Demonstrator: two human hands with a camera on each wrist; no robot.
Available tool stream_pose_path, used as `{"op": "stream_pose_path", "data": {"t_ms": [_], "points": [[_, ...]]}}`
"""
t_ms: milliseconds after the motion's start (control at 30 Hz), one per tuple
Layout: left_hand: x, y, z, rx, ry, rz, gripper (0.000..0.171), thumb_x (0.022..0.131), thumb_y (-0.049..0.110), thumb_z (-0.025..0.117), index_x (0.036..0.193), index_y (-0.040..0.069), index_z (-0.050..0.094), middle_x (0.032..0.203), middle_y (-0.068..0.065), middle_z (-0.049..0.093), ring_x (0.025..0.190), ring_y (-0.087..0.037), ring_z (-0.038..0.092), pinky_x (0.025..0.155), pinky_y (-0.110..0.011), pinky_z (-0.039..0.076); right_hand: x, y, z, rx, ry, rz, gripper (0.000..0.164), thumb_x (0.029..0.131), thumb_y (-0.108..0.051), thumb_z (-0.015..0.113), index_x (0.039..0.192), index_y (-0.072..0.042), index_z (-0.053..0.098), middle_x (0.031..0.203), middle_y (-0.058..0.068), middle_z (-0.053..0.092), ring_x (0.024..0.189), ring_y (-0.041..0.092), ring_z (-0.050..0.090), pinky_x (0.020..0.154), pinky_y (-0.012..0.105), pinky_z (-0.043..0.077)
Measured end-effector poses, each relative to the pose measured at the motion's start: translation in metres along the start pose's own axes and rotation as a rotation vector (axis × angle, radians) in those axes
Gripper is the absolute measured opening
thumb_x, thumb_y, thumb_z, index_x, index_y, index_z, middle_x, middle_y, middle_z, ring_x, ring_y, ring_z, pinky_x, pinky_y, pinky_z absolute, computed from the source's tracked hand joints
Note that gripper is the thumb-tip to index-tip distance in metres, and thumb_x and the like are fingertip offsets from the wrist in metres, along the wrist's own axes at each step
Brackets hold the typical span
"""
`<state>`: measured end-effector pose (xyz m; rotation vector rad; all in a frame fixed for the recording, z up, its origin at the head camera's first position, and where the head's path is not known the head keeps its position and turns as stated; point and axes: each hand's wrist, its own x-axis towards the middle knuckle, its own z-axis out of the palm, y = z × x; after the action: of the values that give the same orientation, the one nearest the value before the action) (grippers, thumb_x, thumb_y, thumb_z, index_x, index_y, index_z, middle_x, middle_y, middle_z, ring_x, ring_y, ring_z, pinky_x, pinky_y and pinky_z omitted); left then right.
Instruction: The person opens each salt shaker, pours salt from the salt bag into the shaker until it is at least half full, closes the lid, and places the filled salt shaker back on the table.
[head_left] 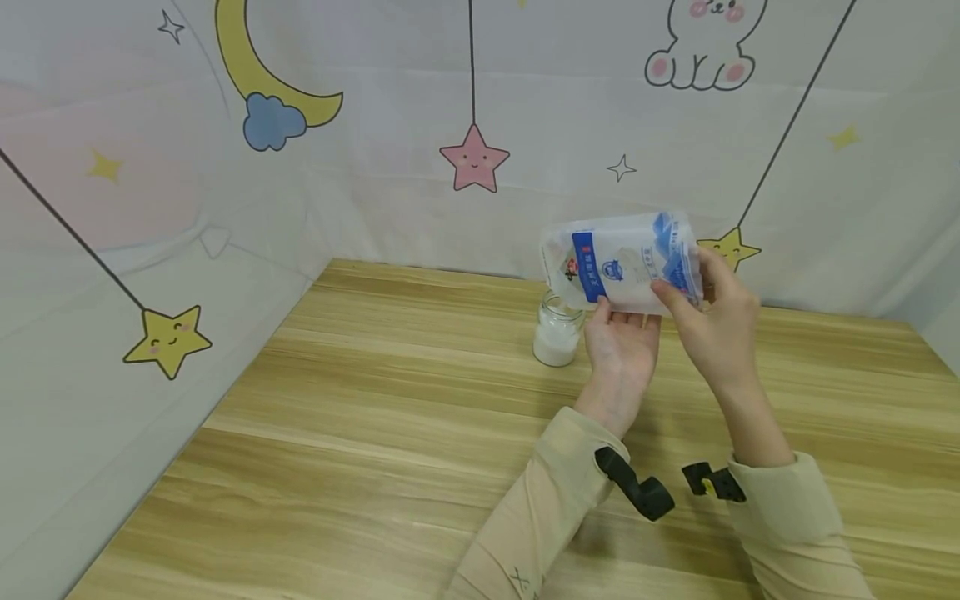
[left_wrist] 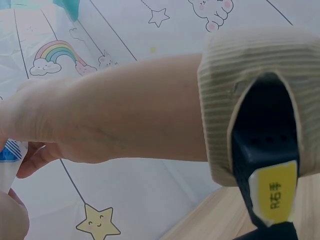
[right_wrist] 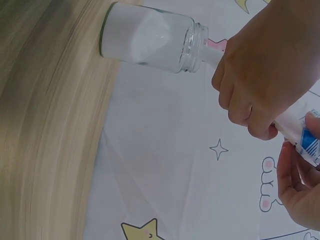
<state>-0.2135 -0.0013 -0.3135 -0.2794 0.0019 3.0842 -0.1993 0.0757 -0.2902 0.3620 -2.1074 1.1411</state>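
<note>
Left hand (head_left: 621, 348), partly hidden, holds bag (head_left: 628, 265).

"Left hand (head_left: 622, 354) up front, palm toward the head view, fingers (head_left: 636, 318) curled!"
"And the right hand (head_left: 714, 321)?"
"Just beside it, slightly higher, thumb (head_left: 675, 304) and fingers pinching! Both arms (head_left: 756, 421) reach forward, hands aloft!"

The pouch (head_left: 626, 262) spans both grips: the left grip (head_left: 624, 350) under its middle, the right grip (head_left: 712, 321) at its right end. Just left of the left grip, the jar (head_left: 552, 314) stands on the surface (head_left: 360, 417), powder (head_left: 557, 343) inside, its mouth at the pouch's left end. Behind both grips hangs a curtain (head_left: 390, 183).
</note>
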Motion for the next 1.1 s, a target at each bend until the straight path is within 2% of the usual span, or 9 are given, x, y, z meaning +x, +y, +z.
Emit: {"op": "stream_pose_path", "data": {"t_ms": [333,433,500,667,733,1100], "points": [[0.0006,0.0009,0.0009,0.002,-0.005,0.023,0.044,0.104,0.024,0.024,0.136,-0.003,0.038,0.135,-0.015,0.050,0.133,-0.026,0.044,0.116,-0.040,0.034,0.0023,0.0034,-0.0049,-0.049,-0.068,0.013,0.045,0.084,-0.014,0.074,0.127,-0.009,0.060,0.094,-0.011,0.059,0.080,-0.004,0.051,0.071,0.013,0.040],[0.0016,-0.0003,0.0013,0.005,-0.008,0.022,0.044,0.104,0.024,0.025,0.136,-0.003,0.038,0.135,-0.015,0.051,0.132,-0.026,0.044,0.116,-0.040,0.034,0.0035,0.0047,-0.0058,-0.043,-0.068,0.016,0.045,0.084,-0.014,0.074,0.126,-0.009,0.060,0.094,-0.016,0.058,0.080,-0.004,0.051,0.071,0.014,0.040],[0.0021,-0.0011,0.0014,0.007,-0.009,0.021,0.044,0.104,0.024,0.025,0.136,-0.003,0.038,0.134,-0.015,0.051,0.132,-0.026,0.044,0.116,-0.040,0.034,0.0042,0.0055,-0.0064,-0.040,-0.068,0.014,0.044,0.084,-0.014,0.074,0.125,-0.009,0.060,0.094,-0.012,0.060,0.080,-0.004,0.051,0.071,0.013,0.040],[0.0030,-0.0024,0.0021,0.011,-0.006,0.015,0.044,0.104,0.024,0.026,0.136,-0.003,0.037,0.135,-0.015,0.050,0.133,-0.027,0.043,0.116,-0.040,0.033,0.0056,0.0064,-0.0075,-0.023,-0.078,0.011,0.043,0.085,-0.013,0.073,0.126,-0.006,0.059,0.104,0.013,0.070,0.081,-0.010,0.054,0.070,0.007,0.042],[0.0033,-0.0026,0.0025,0.008,-0.004,0.010,0.043,0.104,0.024,0.027,0.136,-0.003,0.038,0.134,-0.015,0.050,0.132,-0.027,0.044,0.116,-0.040,0.034,0.0058,0.0063,-0.0074,-0.010,-0.079,0.012,0.043,0.086,-0.012,0.072,0.126,-0.004,0.058,0.107,0.019,0.070,0.083,-0.012,0.056,0.070,0.005,0.043],[0.0033,-0.0031,0.0034,0.014,0.014,0.007,0.042,0.105,0.025,0.029,0.136,-0.001,0.040,0.136,-0.014,0.052,0.134,-0.026,0.044,0.114,-0.038,0.037,0.0060,0.0051,-0.0046,0.009,-0.053,-0.010,0.040,0.084,-0.005,0.072,0.121,0.002,0.059,0.112,0.023,0.069,0.088,-0.019,0.055,0.076,0.002,0.044]]}}
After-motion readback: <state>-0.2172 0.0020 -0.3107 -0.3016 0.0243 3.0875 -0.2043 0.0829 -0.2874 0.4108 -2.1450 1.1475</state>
